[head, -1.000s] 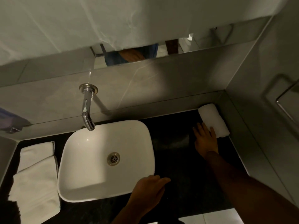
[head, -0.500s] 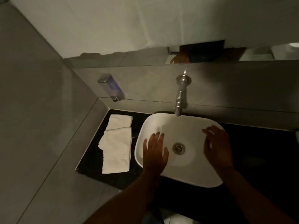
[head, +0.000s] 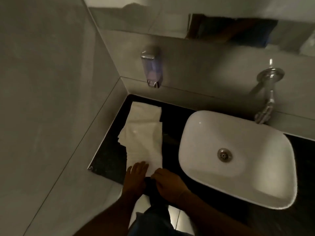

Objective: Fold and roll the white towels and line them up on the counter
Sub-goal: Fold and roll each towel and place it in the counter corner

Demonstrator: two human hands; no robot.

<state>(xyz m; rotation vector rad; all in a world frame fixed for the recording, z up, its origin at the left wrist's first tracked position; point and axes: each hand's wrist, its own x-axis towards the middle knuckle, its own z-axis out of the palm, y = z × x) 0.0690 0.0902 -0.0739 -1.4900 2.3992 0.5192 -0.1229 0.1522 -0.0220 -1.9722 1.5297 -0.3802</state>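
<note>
A stack of flat white towels lies on the black counter (head: 105, 155) left of the sink. The top white towel (head: 144, 138) runs toward me, and another folded towel (head: 144, 111) lies behind it near the wall. My left hand (head: 136, 176) rests on the top towel's near edge with its fingers spread. My right hand (head: 167, 183) is beside it, its fingers curled on the towel's near right corner. The near end of the towel is hidden under my hands.
A white basin (head: 238, 159) sits on the counter right of the towels, with a chrome tap (head: 265, 106) on the wall above it. A soap dispenser (head: 151, 67) hangs over the back corner. Grey tiled walls close in on the left and behind.
My view swung left from the rolled towel on the right, past the basin, to the towel stack. Both hands moved from over the basin to the top towel's near edge.
</note>
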